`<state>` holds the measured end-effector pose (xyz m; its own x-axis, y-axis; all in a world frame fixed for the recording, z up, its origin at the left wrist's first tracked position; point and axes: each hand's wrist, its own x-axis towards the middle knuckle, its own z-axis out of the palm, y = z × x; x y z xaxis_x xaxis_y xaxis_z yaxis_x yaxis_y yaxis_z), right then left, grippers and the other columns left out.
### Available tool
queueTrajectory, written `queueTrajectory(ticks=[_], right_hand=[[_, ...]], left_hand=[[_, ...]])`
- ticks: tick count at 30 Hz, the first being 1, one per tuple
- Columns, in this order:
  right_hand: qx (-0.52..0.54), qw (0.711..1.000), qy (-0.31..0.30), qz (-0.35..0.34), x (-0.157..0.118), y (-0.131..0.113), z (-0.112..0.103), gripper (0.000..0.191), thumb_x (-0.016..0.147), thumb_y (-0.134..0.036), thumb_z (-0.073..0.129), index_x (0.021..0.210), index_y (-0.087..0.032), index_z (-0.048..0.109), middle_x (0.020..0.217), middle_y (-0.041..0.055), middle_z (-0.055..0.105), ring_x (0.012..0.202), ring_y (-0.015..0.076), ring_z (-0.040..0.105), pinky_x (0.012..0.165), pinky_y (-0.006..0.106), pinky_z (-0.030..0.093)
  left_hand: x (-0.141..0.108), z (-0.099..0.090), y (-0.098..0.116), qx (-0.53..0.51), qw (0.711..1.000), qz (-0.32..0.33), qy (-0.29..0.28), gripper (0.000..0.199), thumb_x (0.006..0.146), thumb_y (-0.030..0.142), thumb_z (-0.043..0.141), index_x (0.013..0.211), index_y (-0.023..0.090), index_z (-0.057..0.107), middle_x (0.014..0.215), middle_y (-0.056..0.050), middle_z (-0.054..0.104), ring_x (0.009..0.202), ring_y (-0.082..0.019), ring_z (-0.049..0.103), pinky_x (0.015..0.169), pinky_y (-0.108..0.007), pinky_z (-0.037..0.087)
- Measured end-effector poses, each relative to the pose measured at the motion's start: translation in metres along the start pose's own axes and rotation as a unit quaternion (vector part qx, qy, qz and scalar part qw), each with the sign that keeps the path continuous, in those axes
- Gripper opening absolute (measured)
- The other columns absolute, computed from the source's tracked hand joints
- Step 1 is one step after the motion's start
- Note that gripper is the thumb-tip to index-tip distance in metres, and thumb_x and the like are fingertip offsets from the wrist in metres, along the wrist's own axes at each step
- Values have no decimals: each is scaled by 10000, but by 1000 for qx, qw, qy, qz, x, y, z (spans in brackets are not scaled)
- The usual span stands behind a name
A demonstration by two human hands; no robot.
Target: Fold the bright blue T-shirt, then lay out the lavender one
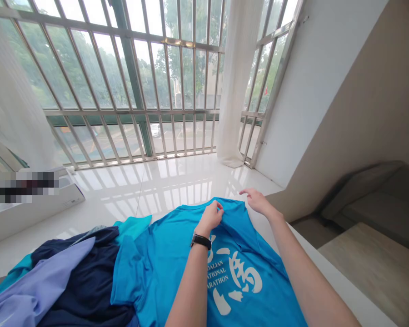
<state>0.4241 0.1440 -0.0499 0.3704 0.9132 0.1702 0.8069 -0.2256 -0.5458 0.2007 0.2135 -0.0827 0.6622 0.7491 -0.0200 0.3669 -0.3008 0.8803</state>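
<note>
A bright blue T-shirt point(170, 245) with white print lies spread on the white sill, its collar end toward the window. My left hand point(211, 214), with a black watch on the wrist, is closed at the shirt's upper edge, fingers pinched on its fabric. Just past the shirt's upper right corner is my right hand point(255, 200), index finger stretched out to the left and nothing in it. Its other fingers are partly curled.
Left of the shirt lie dark navy point(88, 277) and lavender clothes point(44, 286). A white box point(68, 200) stands at the far left. Behind are a barred window and a white curtain point(238, 91); a grey sofa point(381, 200) is at the right.
</note>
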Motion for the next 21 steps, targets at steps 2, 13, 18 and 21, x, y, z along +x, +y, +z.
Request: queueTrajectory(ticks=[2,13,18,21], right_hand=[[16,999,-37,-8,15,6,8,328,718,-95,514,887,-232,760,1071,66,720,1049,236,634,955,323,456],[94,970,-220,44,24,29,9,482,728,-671,634,620,-208,715,634,26,673,558,162,555,511,261,415],[102,953,-274,75,30,48,3,382,527,-544,824,727,-225,756,680,14,669,497,120,494,414,228,328],[102,962,-247,64,32,56,3,362,551,-552,796,648,-212,716,631,8,641,518,126,502,448,232,353]], left_hand=[[-1,-1,-1,21,1000,14,-7,131,907,204,516,1014,195,590,690,25,615,550,-124,598,601,-232,495],[-4,-4,-2,59,998,21,-10,186,920,208,476,1063,200,593,699,10,625,586,-148,622,596,-235,486],[-5,-3,0,66,998,1,-12,193,932,210,455,1067,201,592,723,3,639,573,-143,626,575,-231,484],[-6,-4,3,46,999,-10,-13,197,943,217,434,1070,205,584,729,-3,646,554,-147,634,565,-241,489]])
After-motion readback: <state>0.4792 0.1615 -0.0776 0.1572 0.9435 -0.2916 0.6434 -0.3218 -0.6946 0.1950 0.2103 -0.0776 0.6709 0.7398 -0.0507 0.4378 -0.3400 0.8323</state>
